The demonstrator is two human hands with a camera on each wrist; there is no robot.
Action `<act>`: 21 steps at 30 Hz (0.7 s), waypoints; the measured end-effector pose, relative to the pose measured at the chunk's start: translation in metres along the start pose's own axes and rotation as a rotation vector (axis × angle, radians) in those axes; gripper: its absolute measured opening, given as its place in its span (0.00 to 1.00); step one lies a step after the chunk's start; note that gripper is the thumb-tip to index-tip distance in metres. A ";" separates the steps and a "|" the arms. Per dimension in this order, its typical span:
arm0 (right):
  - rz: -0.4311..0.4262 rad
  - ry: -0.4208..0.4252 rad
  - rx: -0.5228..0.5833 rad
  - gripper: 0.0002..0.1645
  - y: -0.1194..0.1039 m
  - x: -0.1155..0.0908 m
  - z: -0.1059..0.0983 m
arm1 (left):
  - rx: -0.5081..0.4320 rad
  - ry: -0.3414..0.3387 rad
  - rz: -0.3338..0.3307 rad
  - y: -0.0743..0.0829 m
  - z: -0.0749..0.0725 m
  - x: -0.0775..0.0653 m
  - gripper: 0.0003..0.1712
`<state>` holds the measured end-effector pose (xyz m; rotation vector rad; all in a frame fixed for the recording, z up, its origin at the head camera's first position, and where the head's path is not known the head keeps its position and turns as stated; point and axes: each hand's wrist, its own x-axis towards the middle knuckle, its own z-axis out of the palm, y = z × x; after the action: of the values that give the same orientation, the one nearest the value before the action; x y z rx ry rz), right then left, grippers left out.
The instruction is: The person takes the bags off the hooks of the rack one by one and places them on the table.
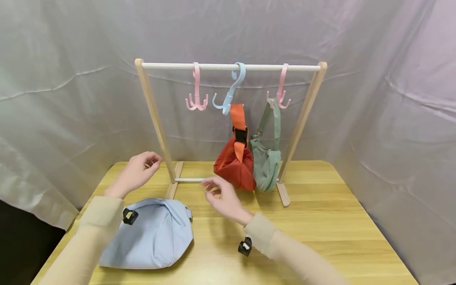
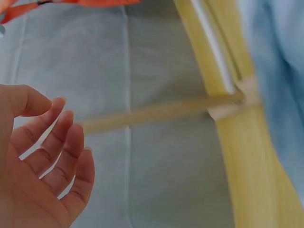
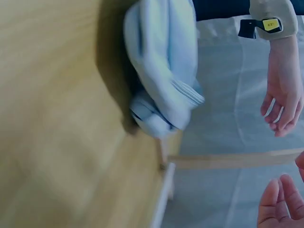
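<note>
My left hand [image 1: 134,173] hovers beside the rack's left post, above the far edge of a light blue shoulder bag [image 1: 156,237]. Its fingers are loosely bent and hold nothing, as the left wrist view also shows. To the right of that bag, my right hand [image 1: 226,200] is in the air with relaxed fingers, also holding nothing. Behind it, a red bag [image 1: 235,168] hangs by its orange strap from a light blue hook [image 1: 229,93]. A green bag [image 1: 267,166] hangs beside it from the right pink hook [image 1: 281,91].
A wooden rack with a white top rail [image 1: 167,66] stands towards the back of the wooden table [image 1: 320,221]. Another pink hook [image 1: 196,93] with several bare prongs hangs at left on the rail. Grey curtains [image 1: 89,79] surround the table's back and sides.
</note>
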<state>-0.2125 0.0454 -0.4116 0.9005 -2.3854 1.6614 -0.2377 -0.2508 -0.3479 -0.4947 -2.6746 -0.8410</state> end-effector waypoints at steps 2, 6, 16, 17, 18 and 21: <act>-0.056 0.031 -0.025 0.16 -0.006 0.003 -0.011 | -0.030 0.011 0.004 0.009 0.003 0.008 0.10; -0.158 0.098 -0.077 0.16 -0.018 0.011 -0.035 | -0.080 0.054 0.027 0.027 0.005 0.020 0.11; -0.331 0.285 -0.177 0.18 -0.048 0.039 -0.084 | -0.176 0.151 0.105 0.071 0.017 0.051 0.12; -0.349 0.306 -0.191 0.18 -0.052 0.042 -0.088 | -0.188 0.164 0.118 0.076 0.018 0.054 0.12; -0.369 0.327 -0.205 0.18 -0.055 0.045 -0.093 | -0.198 0.177 0.132 0.082 0.018 0.057 0.12; -0.406 0.379 -0.240 0.18 -0.062 0.055 -0.103 | -0.221 0.209 0.172 0.095 0.020 0.064 0.12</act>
<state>-0.2508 0.1001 -0.2977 0.8635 -1.9378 1.2339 -0.2601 -0.1506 -0.2931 -0.6402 -2.3256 -1.0781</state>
